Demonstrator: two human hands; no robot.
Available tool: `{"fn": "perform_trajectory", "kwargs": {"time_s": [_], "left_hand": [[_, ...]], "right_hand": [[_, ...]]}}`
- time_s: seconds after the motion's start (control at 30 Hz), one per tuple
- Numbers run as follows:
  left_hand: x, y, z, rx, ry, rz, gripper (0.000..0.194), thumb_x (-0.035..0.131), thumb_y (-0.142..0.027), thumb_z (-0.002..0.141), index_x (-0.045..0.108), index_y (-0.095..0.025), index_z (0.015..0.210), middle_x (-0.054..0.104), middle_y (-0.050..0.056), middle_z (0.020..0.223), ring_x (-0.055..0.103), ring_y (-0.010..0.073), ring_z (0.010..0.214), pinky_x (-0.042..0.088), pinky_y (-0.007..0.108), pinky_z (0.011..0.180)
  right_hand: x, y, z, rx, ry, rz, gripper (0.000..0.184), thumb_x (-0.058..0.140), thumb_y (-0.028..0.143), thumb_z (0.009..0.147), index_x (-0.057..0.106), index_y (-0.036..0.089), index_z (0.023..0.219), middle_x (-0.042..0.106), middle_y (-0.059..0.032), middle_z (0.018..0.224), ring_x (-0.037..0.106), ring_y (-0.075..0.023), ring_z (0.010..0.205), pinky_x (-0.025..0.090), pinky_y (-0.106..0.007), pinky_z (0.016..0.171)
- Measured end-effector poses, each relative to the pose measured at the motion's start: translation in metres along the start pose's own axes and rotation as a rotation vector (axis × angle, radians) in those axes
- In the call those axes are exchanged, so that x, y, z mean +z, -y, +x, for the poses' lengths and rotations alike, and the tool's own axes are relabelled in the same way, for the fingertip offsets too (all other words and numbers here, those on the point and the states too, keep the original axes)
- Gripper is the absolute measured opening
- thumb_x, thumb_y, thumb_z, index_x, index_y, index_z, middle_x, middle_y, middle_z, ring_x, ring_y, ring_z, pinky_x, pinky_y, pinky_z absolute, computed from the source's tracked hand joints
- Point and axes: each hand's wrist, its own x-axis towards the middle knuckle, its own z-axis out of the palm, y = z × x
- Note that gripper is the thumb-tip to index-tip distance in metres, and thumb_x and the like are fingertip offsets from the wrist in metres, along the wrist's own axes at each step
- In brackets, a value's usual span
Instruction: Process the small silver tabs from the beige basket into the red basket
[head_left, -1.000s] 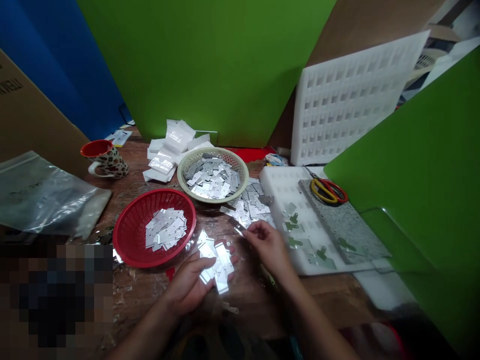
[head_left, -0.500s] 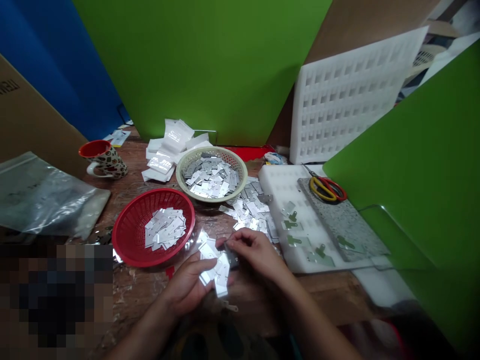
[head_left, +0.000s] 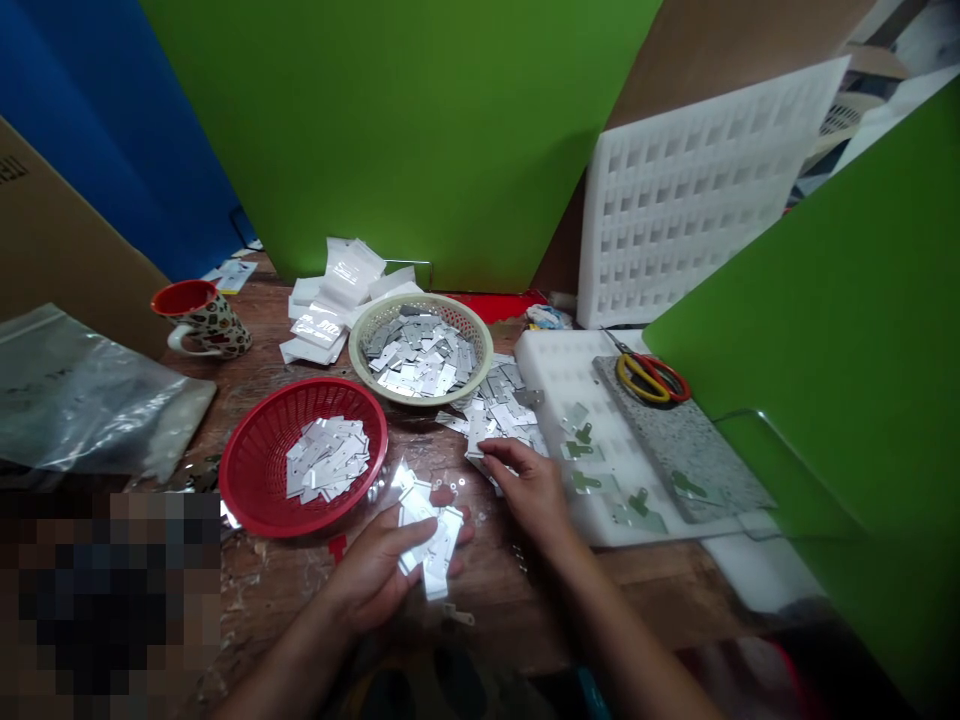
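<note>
My left hand [head_left: 382,570] is closed around a fanned stack of shiny metal plates [head_left: 427,535], held just above the wooden table [head_left: 285,580]. To its right, my right hand [head_left: 529,485] reaches forward, its fingertips resting on the near edge of a loose pile of metal plates [head_left: 499,410] on the table. Whether those fingers pinch a plate I cannot make out. A red basket [head_left: 304,455] with plates in it sits left of my hands. Behind the pile stands a beige basket [head_left: 424,345] heaped with more plates.
A white foam tray [head_left: 600,450] with green pieces, a grey slab [head_left: 679,440] and scissors [head_left: 649,375] lies at the right. Green panels [head_left: 825,330] wall the back and right. A mug [head_left: 199,315], white packets [head_left: 337,295] and a plastic bag [head_left: 82,395] sit at the left.
My right hand came back to the stack in my left hand half a second ago, then moved forward and right again to the loose pile. My left hand barely moved.
</note>
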Motion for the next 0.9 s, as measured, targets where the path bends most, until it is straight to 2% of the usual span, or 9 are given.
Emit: {"fn": "perform_trajectory", "kwargs": {"time_s": [0.23, 0.57, 0.8, 0.9], "left_hand": [[0.001, 0.004, 0.000, 0.003, -0.007, 0.069, 0.035, 0.072, -0.024, 0.076, 0.058, -0.015, 0.107, 0.067, 0.016, 0.115, 0.066, 0.0324, 0.102, 0.057, 0.039, 0.074], [-0.002, 0.004, 0.000, 0.002, -0.034, 0.095, 0.034, 0.072, -0.025, 0.077, 0.057, -0.015, 0.106, 0.069, 0.014, 0.111, 0.068, 0.0290, 0.096, 0.057, 0.035, 0.071], [0.002, 0.001, -0.001, 0.009, -0.071, 0.104, 0.033, 0.073, -0.023, 0.075, 0.057, -0.014, 0.103, 0.070, 0.015, 0.106, 0.070, 0.0283, 0.090, 0.058, 0.035, 0.067], [0.002, 0.001, -0.001, 0.012, -0.057, 0.106, 0.033, 0.073, -0.023, 0.076, 0.059, -0.014, 0.104, 0.070, 0.014, 0.106, 0.070, 0.0281, 0.089, 0.058, 0.034, 0.067]], "right_hand": [[-0.001, -0.004, 0.001, 0.003, 0.017, 0.092, 0.015, 0.063, 0.025, 0.081, 0.072, 0.024, 0.092, 0.073, -0.0023, 0.094, 0.067, -0.0198, 0.090, 0.051, -0.035, 0.084], [0.000, 0.018, -0.009, 0.002, 0.075, 0.236, 0.011, 0.065, 0.022, 0.076, 0.074, 0.022, 0.084, 0.074, -0.0029, 0.086, 0.067, -0.0185, 0.083, 0.052, -0.032, 0.076], [0.001, 0.027, -0.012, 0.052, 0.163, 0.313, 0.015, 0.073, 0.022, 0.072, 0.072, 0.022, 0.087, 0.072, -0.0024, 0.086, 0.066, -0.0173, 0.080, 0.053, -0.030, 0.074], [-0.001, 0.033, -0.016, 0.046, 0.188, 0.272, 0.017, 0.074, 0.022, 0.072, 0.071, 0.022, 0.088, 0.072, -0.0020, 0.087, 0.066, -0.0172, 0.080, 0.053, -0.030, 0.074]]}}
